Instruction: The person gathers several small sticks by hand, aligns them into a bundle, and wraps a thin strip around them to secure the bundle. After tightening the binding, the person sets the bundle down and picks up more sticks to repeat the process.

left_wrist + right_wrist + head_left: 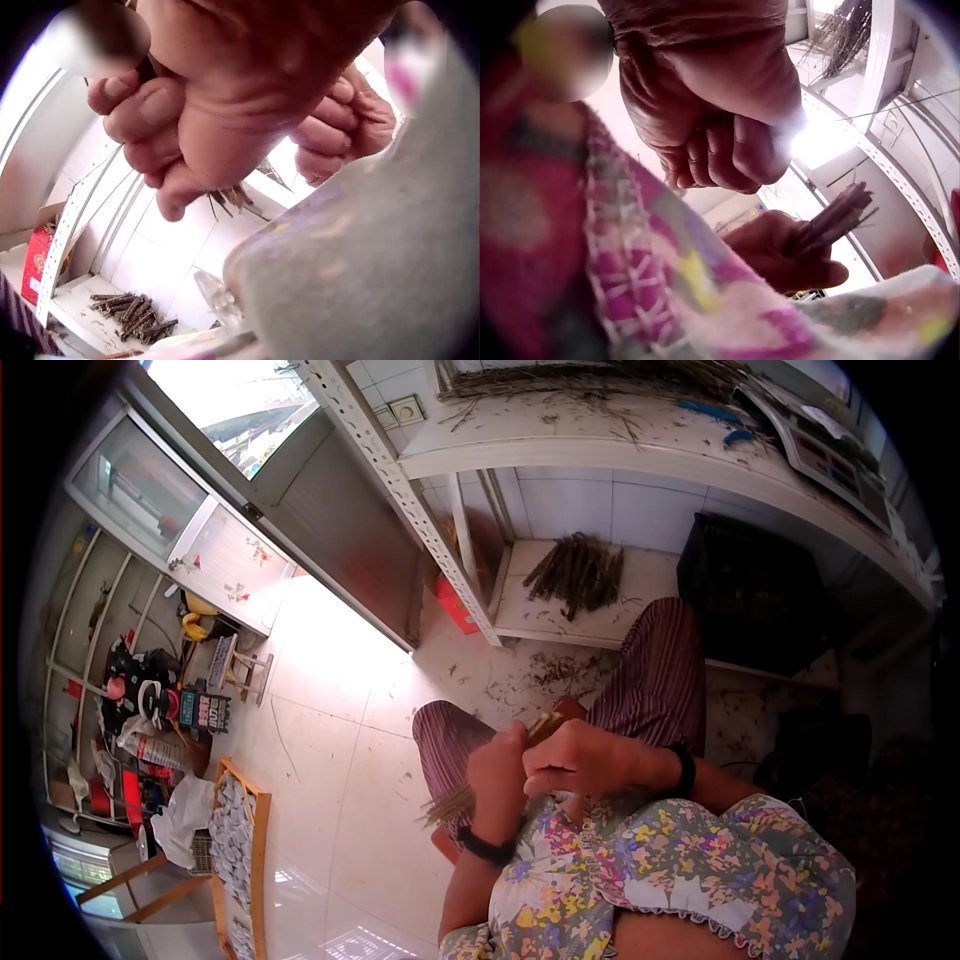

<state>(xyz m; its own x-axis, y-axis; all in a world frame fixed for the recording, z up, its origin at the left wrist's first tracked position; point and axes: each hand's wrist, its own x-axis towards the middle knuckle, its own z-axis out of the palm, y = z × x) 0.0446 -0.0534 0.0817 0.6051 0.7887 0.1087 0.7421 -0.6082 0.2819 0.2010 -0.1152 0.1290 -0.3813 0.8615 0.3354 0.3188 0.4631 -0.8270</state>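
In the head view, the left hand (pixel 497 772) grips a bundle of thin twigs (pixel 450 805), whose ends stick out on both sides of the fist above the lap. The right wrist view shows the bundle's cut ends (pixel 836 217) rising past the thumb of the left hand (pixel 776 247). Close beside it is the right hand (pixel 590 758), fingers curled into the palm; no object shows in the right hand (pixel 712 112) from below. The left wrist view has the left hand (pixel 225 105) curled in front and the right hand (pixel 341 131) behind.
A pile of short twig bundles (pixel 580 572) lies on the low shelf, beside a black crate (pixel 755 595). More twigs (pixel 600 382) and blue-handled tools (pixel 708 409) are on the upper shelf. Plant scraps litter the floor (pixel 330 760); a wooden-framed tray (pixel 262 840) stands left.
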